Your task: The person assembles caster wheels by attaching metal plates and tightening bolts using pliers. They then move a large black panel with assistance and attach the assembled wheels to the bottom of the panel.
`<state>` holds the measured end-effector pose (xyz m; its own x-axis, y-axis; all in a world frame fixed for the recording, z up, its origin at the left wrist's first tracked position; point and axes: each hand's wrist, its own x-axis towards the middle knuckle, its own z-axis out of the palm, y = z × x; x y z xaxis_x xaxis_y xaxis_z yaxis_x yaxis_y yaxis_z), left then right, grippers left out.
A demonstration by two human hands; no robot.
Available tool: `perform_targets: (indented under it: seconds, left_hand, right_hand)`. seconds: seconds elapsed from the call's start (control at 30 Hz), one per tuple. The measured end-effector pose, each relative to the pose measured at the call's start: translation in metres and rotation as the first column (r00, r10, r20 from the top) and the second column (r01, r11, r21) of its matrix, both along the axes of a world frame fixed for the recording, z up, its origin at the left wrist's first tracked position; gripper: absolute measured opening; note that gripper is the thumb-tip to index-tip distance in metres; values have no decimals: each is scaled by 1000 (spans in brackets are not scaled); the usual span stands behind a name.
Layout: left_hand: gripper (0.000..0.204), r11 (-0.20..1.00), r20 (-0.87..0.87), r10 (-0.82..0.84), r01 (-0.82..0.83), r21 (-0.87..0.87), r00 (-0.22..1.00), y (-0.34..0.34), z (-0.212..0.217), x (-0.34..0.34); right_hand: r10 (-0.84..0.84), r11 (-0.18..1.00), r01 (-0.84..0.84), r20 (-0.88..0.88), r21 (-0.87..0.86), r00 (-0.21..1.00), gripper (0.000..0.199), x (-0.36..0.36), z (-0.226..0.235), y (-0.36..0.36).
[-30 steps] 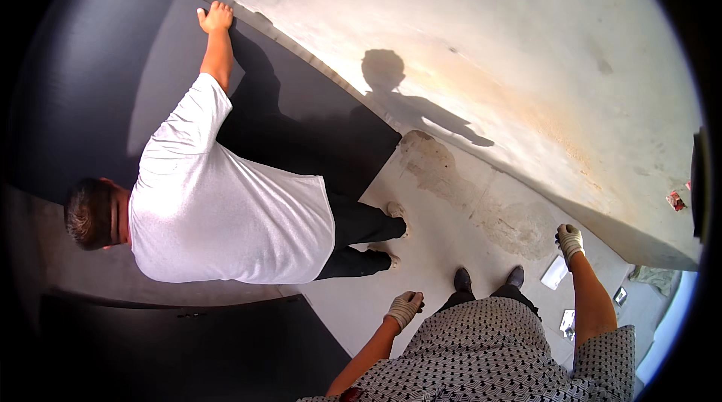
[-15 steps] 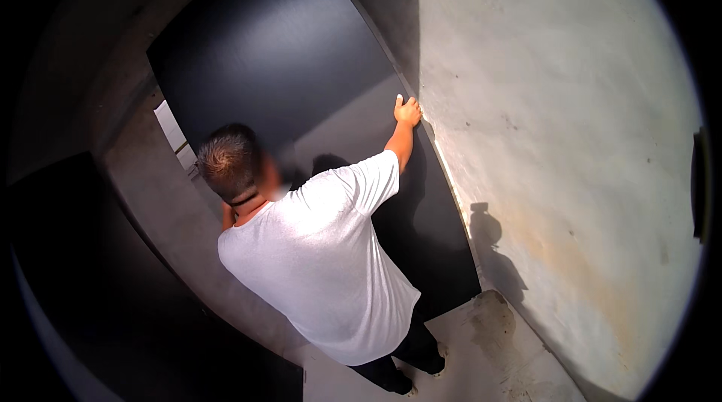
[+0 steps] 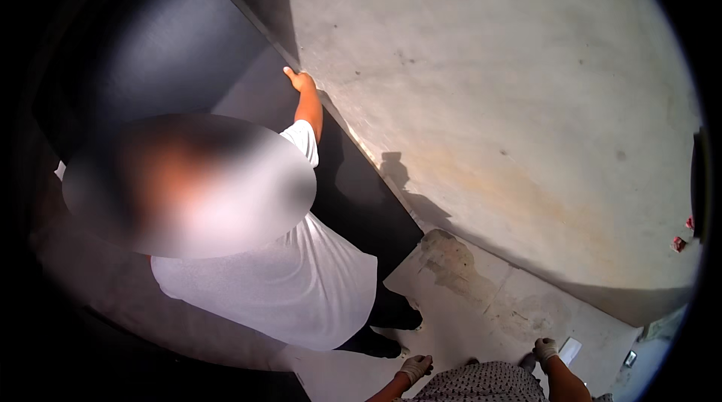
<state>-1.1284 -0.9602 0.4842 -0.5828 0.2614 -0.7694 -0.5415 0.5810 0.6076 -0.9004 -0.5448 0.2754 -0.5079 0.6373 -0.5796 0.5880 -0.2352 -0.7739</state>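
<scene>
My left hand (image 3: 416,367), in a pale glove with darker fingers, is low in the picture with its fingers curled. To its right, my right hand (image 3: 546,348) is gloved the same way and also curled, close to a small white flat piece (image 3: 570,351) beyond its wrist. I see nothing in either hand, and neither touches the large black panel (image 3: 353,184). That panel leans along the wall, and a co-worker in a white T-shirt (image 3: 263,297) stands at it. The co-worker's right hand (image 3: 301,80) grips the panel's edge; their other hand is hidden.
A bare plastered wall (image 3: 481,101) fills the upper right. The pale floor (image 3: 481,319) has a dark stain (image 3: 451,257) by the panel's lower corner. Another dark flat surface (image 3: 226,383) lies at the lower left. A small dark-and-light object (image 3: 630,358) lies at the lower right.
My view has swung right and down, so the panel and co-worker appear farther left. Both my hands and my patterned clothing have come into view. The co-worker's hand stays on the panel edge.
</scene>
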Motion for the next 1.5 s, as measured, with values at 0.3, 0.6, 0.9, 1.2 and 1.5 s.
perform_targets:
  seconds: [0.3, 0.6, 0.9, 1.2, 1.5]
  left_hand:
    - [42, 845, -18, -529, 524, -106, 849, -119, -146, -43]
    - [40, 889, 110, -435, 446, -101, 893, 44, -31, -107]
    - [35, 920, -155, -365, 381, 93, 918, 167, 48, -42]
    - [41, 898, 237, -368, 410, -158, 899, 23, -64, 102]
    - [32, -24, 133, -991, 938, -345, 24, 151, -82, 259]
  right_hand:
    - [-84, 959, -20, 353, 282, 932, 43, 38, 214, -45]
    - [-283, 931, 366, 615, -10, 736, 43, 162, 202, -165]
    - [-163, 982, 186, 517, 7, 840, 41, 162, 156, -153]
    - [-61, 997, 69, 177, -40, 982, 42, 264, 176, -91]
    - [-562, 783, 613, 550, 111, 618, 48, 566, 77, -89]
